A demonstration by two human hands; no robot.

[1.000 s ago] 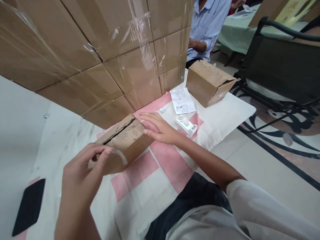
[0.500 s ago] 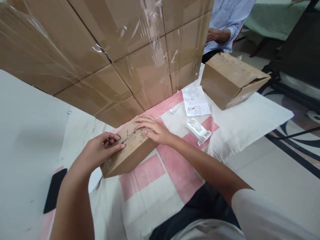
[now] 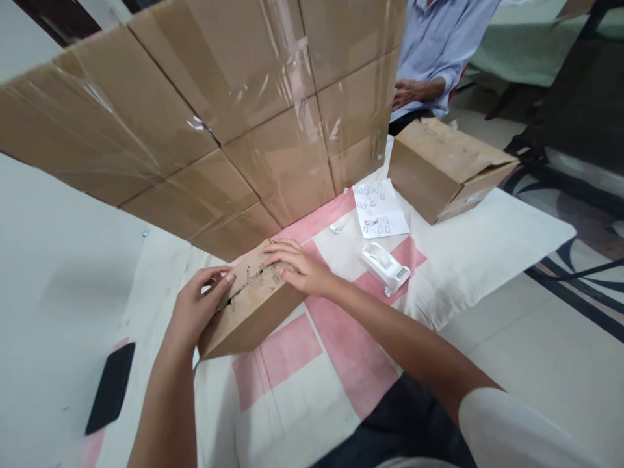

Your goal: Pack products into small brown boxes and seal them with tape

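Note:
A closed cardboard box (image 3: 258, 305) lies at a slant on the cloth in front of me, with a dark, torn-looking seam and black marks along its top. My left hand (image 3: 202, 299) is closed at its left end, thumb on top and bent fingers by the far edge. Those fingertips are partly hidden. My right hand (image 3: 299, 268) lies on the right part of the top, fingers stretched across towards the far edge and holding nothing.
A tall cardboard partition (image 3: 273, 136), shiny with clear tape, stands just behind the box. To the right are a white tape dispenser (image 3: 385, 266), a paper with drawings (image 3: 380, 208) and a larger cardboard box (image 3: 448, 166). A black flat object (image 3: 111, 389) lies left. Beyond sits another person (image 3: 439, 58).
My left thumb has drawn back from the seam towards the fingers, baring more of the dark slit. My right hand stays on the box. The view has tilted up slightly.

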